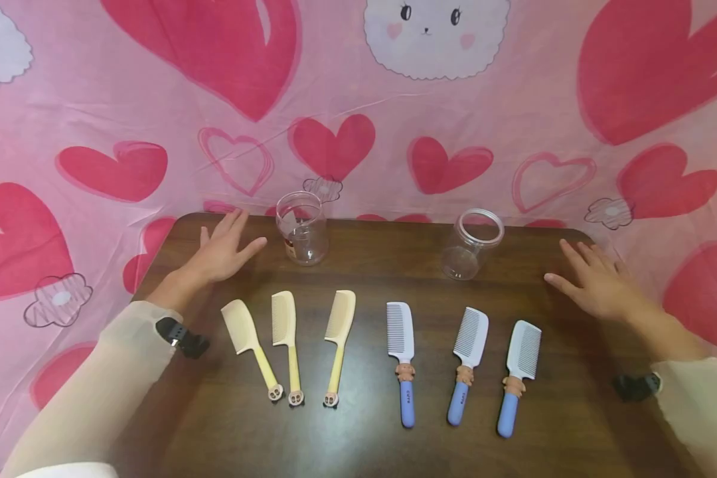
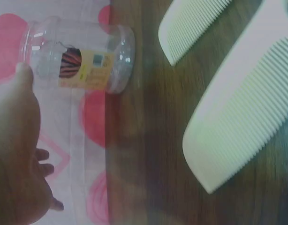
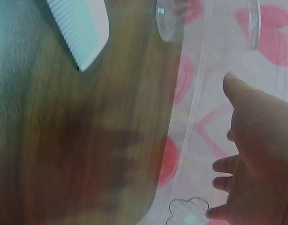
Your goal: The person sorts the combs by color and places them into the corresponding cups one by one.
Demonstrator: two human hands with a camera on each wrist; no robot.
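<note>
My left hand (image 1: 220, 251) is spread at the table's back left, holding nothing, its thumb pointing toward a clear plastic jar (image 1: 306, 236). A label (image 2: 85, 68) shows on that jar in the left wrist view. My right hand (image 1: 600, 282), also spread and holding nothing, is at the right, apart from a second clear jar (image 1: 463, 255). Both jars stand upright without lids. Toward the front left lie three yellow combs, the left one (image 1: 243, 328), the middle one (image 1: 285, 325) and the right one (image 1: 339, 322). Three blue-handled combs (image 1: 401, 335), (image 1: 471, 338), (image 1: 522, 355) lie at the front right.
The brown wooden table (image 1: 358, 438) has rounded back corners. A pink cloth (image 1: 370, 96) printed with hearts hangs close behind its back edge. Each wrist wears a dark strap, one on the left (image 1: 181, 336) and one on the right (image 1: 636, 386).
</note>
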